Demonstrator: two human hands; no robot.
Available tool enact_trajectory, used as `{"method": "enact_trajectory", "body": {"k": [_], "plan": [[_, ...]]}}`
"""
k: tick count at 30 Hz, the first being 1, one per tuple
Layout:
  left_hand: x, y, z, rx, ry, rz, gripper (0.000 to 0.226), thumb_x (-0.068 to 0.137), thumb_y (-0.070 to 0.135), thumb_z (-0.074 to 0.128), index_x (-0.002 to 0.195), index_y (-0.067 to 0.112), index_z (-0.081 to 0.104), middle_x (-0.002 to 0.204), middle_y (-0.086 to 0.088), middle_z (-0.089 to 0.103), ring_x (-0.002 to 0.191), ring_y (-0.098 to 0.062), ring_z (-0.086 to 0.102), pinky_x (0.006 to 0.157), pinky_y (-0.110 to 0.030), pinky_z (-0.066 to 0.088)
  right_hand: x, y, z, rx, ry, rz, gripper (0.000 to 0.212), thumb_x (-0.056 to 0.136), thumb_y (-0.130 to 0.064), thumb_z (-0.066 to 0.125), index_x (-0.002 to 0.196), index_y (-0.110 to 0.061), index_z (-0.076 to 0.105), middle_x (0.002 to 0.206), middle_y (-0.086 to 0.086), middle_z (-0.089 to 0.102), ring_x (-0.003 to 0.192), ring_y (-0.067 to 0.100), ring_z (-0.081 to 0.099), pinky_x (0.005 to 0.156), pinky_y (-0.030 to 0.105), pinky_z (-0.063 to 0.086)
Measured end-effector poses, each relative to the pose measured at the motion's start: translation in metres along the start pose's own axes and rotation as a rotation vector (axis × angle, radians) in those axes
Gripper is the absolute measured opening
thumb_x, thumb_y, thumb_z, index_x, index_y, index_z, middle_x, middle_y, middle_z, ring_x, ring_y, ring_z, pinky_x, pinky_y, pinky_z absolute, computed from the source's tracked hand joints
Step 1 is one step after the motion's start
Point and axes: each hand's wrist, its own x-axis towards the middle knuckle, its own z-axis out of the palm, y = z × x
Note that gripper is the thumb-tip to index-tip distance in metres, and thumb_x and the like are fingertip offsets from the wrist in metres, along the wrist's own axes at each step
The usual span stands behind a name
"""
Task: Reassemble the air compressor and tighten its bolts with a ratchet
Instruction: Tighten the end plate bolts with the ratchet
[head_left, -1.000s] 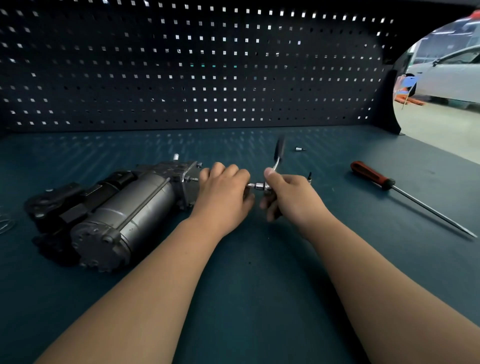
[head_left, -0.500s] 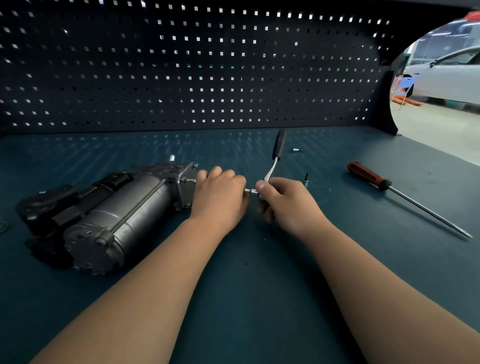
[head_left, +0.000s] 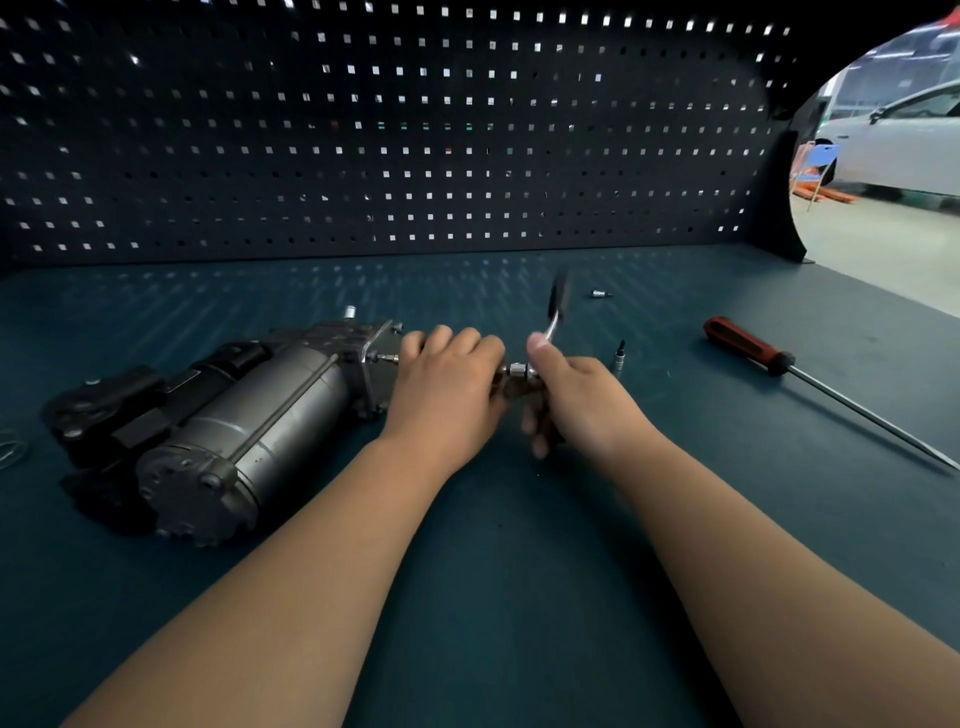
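The compressor (head_left: 249, 415) lies left on the bench (head_left: 519, 597). The left hand (head_left: 447, 384) curls round the shaft of the ratchet (head_left: 555, 325) by the compressor's end, and the right hand (head_left: 582, 400) grips its head (handle blurred). Best to hold the shaft square and swing short.

Rocks the ratchet (head_left: 559, 296), handle now blurred by motion; brings the right hand (head_left: 582, 395) back up level with the left hand (head_left: 447, 384) after dipping lower a moment ago.

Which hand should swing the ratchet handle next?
Probably right. The right hand grips the ratchet at its head, handle standing free above; the left hand is curled round the extension bar beside the air compressor.
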Motion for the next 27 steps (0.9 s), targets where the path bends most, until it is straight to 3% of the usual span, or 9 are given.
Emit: {"method": "enact_trajectory", "body": {"k": [3, 12, 15, 18, 20, 21, 23, 25, 27], "plan": [[-0.002, 0.0, 0.002, 0.021, -0.035, 0.008, 0.027, 0.088, 0.045, 0.059, 0.103, 0.023, 0.051, 0.103, 0.004, 0.053, 0.101, -0.022, 0.046, 0.089, -0.034, 0.021, 0.004, -0.001, 0.002, -0.032, 0.0, 0.144, 0.07, 0.09, -0.068, 0.03, 0.074, -0.011, 0.066, 0.05, 0.002, 0.057, 0.04, 0.017, 0.05, 0.054, 0.03, 0.038], [-0.001, 0.0, 0.001, 0.065, -0.086, -0.009, 0.028, 0.087, 0.044, 0.058, 0.105, 0.023, 0.051, 0.107, 0.002, 0.054, 0.106, -0.023, 0.045, 0.088, -0.035, 0.025, 0.004, 0.002, 0.001, -0.082, 0.013, 0.115, 0.066, 0.088, -0.068, 0.033, 0.067, -0.014, 0.065, 0.048, 0.003, 0.056, 0.042, 0.016, 0.05, 0.054, 0.029, 0.037], [0.006, 0.002, -0.001, 0.099, -0.121, -0.021, 0.019, 0.091, 0.04, 0.052, 0.096, 0.022, 0.055, 0.102, 0.001, 0.06, 0.102, -0.024, 0.048, 0.082, -0.036, 0.025, 0.002, 0.005, -0.004, -0.073, 0.011, -0.045, 0.045, 0.094, -0.048, 0.05, 0.062, -0.019, 0.061, 0.053, 0.001, 0.06, 0.047, 0.012, 0.052, 0.053, 0.026, 0.042], [0.012, 0.005, -0.002, 0.133, -0.138, -0.03, 0.02, 0.091, 0.04, 0.05, 0.091, 0.021, 0.059, 0.098, 0.0, 0.064, 0.098, -0.026, 0.051, 0.078, -0.036, 0.025, 0.002, 0.009, -0.01, -0.048, 0.022, -0.276, 0.004, 0.088, -0.014, 0.066, 0.086, -0.017, 0.067, 0.075, 0.002, 0.065, 0.068, 0.011, 0.06, 0.071, 0.032, 0.051], [0.011, 0.004, -0.002, 0.112, -0.129, -0.048, 0.02, 0.091, 0.039, 0.051, 0.092, 0.022, 0.06, 0.096, 0.0, 0.064, 0.097, -0.026, 0.052, 0.077, -0.036, 0.024, 0.003, 0.012, -0.012, -0.185, 0.063, -0.414, 0.025, 0.08, -0.003, 0.07, 0.098, -0.021, 0.069, 0.085, -0.006, 0.065, 0.08, 0.001, 0.06, 0.077, 0.018, 0.048], [0.011, 0.004, -0.002, 0.096, -0.113, -0.056, 0.019, 0.091, 0.038, 0.051, 0.093, 0.022, 0.061, 0.096, 0.0, 0.065, 0.096, -0.026, 0.052, 0.078, -0.036, 0.024, 0.003, 0.012, -0.012, -0.276, 0.086, -0.479, 0.035, 0.077, -0.001, 0.07, 0.103, -0.024, 0.07, 0.086, -0.013, 0.062, 0.082, -0.003, 0.058, 0.077, 0.01, 0.042], [0.008, 0.003, -0.002, 0.059, -0.077, -0.053, 0.016, 0.091, 0.035, 0.051, 0.092, 0.022, 0.06, 0.095, 0.001, 0.063, 0.096, -0.026, 0.051, 0.08, -0.036, 0.024, 0.003, 0.012, -0.01, -0.333, 0.103, -0.519, 0.041, 0.075, 0.0, 0.069, 0.107, -0.026, 0.071, 0.087, -0.018, 0.062, 0.085, -0.005, 0.058, 0.077, 0.006, 0.04], [0.004, 0.001, -0.001, 0.022, -0.043, -0.041, 0.012, 0.089, 0.035, 0.054, 0.086, 0.024, 0.051, 0.09, 0.003, 0.056, 0.096, -0.025, 0.049, 0.081, -0.034, 0.021, 0.003, 0.011, -0.01, -0.226, 0.097, -0.443, 0.031, 0.08, -0.006, 0.069, 0.104, -0.026, 0.071, 0.085, -0.014, 0.068, 0.085, 0.0, 0.063, 0.077, 0.011, 0.046], [0.001, 0.0, 0.001, 0.011, -0.019, -0.036, 0.018, 0.086, 0.037, 0.058, 0.089, 0.022, 0.049, 0.093, 0.003, 0.051, 0.099, -0.024, 0.047, 0.084, -0.034, 0.02, 0.003, 0.006, -0.01, -0.115, 0.059, -0.332, 0.007, 0.087, -0.019, 0.067, 0.089, -0.026, 0.069, 0.075, -0.006, 0.071, 0.073, 0.009, 0.067, 0.07, 0.021, 0.051]]}}
